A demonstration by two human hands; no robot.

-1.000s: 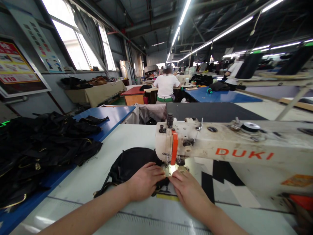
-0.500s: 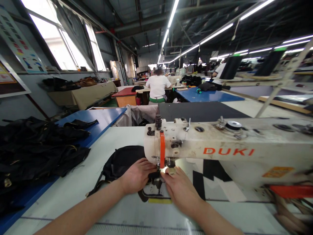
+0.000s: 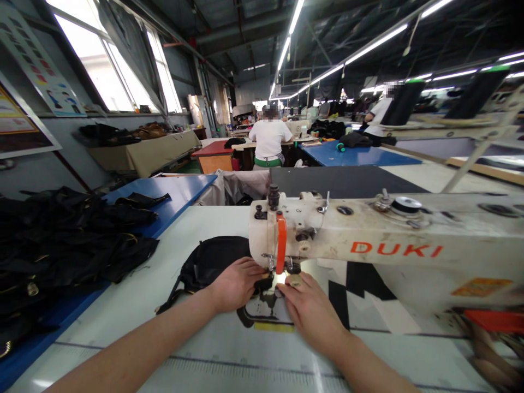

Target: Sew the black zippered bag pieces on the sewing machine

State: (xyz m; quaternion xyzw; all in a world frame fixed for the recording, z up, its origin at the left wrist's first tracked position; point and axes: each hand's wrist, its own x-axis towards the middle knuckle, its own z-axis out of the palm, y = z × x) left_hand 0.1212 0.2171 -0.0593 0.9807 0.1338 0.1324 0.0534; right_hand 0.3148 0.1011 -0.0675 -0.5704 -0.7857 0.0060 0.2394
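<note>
A white sewing machine with an orange finger guard stands in front of me. My left hand is closed on the edge of a black fabric bag piece, just left of the needle area. The bag piece lies on the pale table, partly hidden behind that hand and the machine head. My right hand rests right of the presser foot, fingers stretched out over the metal needle plate. Between its fingertips and the black fabric is a lit gap. A small tan piece by its fingers is too unclear to name.
Black fabric pieces are heaped on a blue table at left. Black and white patches lie under the machine arm. Thread cones stand behind it at right. A seated person in a white top is ahead.
The fingertips of my right hand have moved apart from the black fabric and my left hand. The left hand stays on the fabric. The whole view has shifted slightly.
</note>
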